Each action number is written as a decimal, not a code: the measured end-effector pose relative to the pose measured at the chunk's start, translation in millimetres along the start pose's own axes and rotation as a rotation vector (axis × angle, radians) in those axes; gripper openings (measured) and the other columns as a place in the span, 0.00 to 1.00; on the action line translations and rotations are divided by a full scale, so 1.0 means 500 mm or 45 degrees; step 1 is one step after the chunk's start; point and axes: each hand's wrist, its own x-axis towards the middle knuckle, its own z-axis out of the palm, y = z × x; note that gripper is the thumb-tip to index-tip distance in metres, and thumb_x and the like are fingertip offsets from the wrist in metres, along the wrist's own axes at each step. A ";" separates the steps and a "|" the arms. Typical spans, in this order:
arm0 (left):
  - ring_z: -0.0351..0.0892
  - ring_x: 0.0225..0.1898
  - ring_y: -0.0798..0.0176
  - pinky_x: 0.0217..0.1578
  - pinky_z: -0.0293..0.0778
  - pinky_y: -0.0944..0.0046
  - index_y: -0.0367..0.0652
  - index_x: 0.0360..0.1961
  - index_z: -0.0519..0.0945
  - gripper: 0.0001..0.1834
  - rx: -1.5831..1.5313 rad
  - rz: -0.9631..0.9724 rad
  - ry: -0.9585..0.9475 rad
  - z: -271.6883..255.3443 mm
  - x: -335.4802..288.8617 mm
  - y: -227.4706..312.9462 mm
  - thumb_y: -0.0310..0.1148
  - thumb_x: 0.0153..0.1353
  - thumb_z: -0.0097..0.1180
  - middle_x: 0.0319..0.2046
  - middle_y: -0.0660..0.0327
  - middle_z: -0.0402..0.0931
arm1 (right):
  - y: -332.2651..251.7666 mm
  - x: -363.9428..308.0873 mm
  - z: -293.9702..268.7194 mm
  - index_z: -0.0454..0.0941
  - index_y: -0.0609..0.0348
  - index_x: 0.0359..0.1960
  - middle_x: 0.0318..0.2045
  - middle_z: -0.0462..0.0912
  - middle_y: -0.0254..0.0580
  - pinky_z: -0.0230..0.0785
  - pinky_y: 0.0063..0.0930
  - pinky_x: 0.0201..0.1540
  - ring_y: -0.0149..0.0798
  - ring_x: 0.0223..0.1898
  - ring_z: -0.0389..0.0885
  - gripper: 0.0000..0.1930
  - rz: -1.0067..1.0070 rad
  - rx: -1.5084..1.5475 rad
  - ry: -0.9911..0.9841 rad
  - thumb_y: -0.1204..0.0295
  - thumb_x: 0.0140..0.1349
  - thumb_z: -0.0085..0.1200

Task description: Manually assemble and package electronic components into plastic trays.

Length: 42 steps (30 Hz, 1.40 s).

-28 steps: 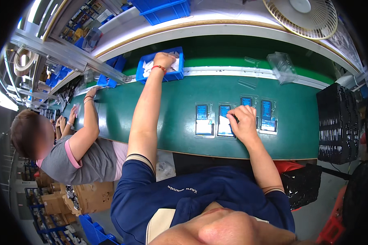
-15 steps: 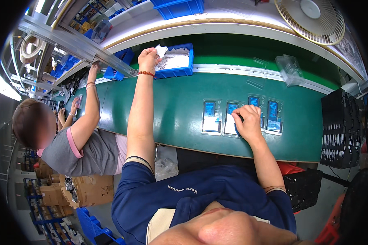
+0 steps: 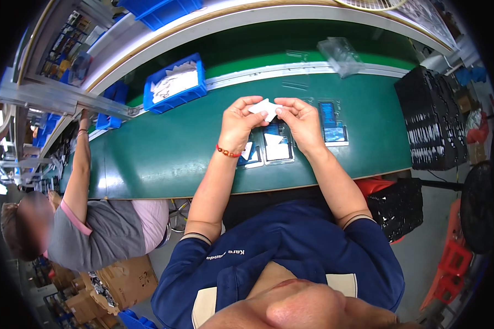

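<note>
Above the green table, my left hand (image 3: 237,125) and my right hand (image 3: 303,122) meet, pinching small folded white paper slips (image 3: 265,108) between thumbs and fingers. Below them lies a clear blister pack (image 3: 279,153) with a blue-printed piece and a white slip on it. Partly covered by my left hand is another pack (image 3: 250,156), also with white paper. A third clear pack (image 3: 335,131), holding a blue-printed piece, sits to the right of my right hand. Whatever lies directly under my hands is hidden.
A blue bin (image 3: 185,98) of white slips stands at the table's back left. Clear plastic trays (image 3: 340,56) rest at the back, and stacked black trays (image 3: 433,120) stand at the right end. A co-worker (image 3: 101,236) works at the left, one arm over the table.
My left hand has come from the blue bin to the middle with white paper. My right hand has lifted off the packs to meet it. The view has shifted right.
</note>
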 end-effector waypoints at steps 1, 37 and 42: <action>0.82 0.35 0.65 0.35 0.82 0.69 0.34 0.49 0.74 0.18 -0.005 -0.019 -0.023 0.009 -0.002 -0.008 0.18 0.56 0.59 0.38 0.54 0.81 | 0.003 0.000 -0.009 0.78 0.67 0.45 0.34 0.83 0.38 0.70 0.16 0.38 0.23 0.34 0.78 0.13 0.009 0.033 0.000 0.78 0.58 0.59; 0.74 0.44 0.48 0.49 0.66 0.53 0.38 0.42 0.78 0.16 1.851 1.135 0.559 -0.080 -0.026 0.044 0.32 0.53 0.61 0.39 0.51 0.78 | -0.088 -0.064 -0.261 0.73 0.43 0.58 0.60 0.64 0.53 0.59 0.47 0.61 0.56 0.60 0.63 0.39 -0.802 -1.761 -0.211 0.47 0.40 0.68; 0.61 0.56 0.41 0.54 0.58 0.42 0.48 0.54 0.74 0.33 2.050 0.584 0.320 0.076 -0.182 -0.079 0.53 0.50 0.63 0.57 0.44 0.63 | -0.074 -0.045 -0.234 0.68 0.31 0.62 0.68 0.52 0.53 0.38 0.63 0.67 0.61 0.69 0.48 0.38 -0.624 -1.978 -0.745 0.38 0.46 0.58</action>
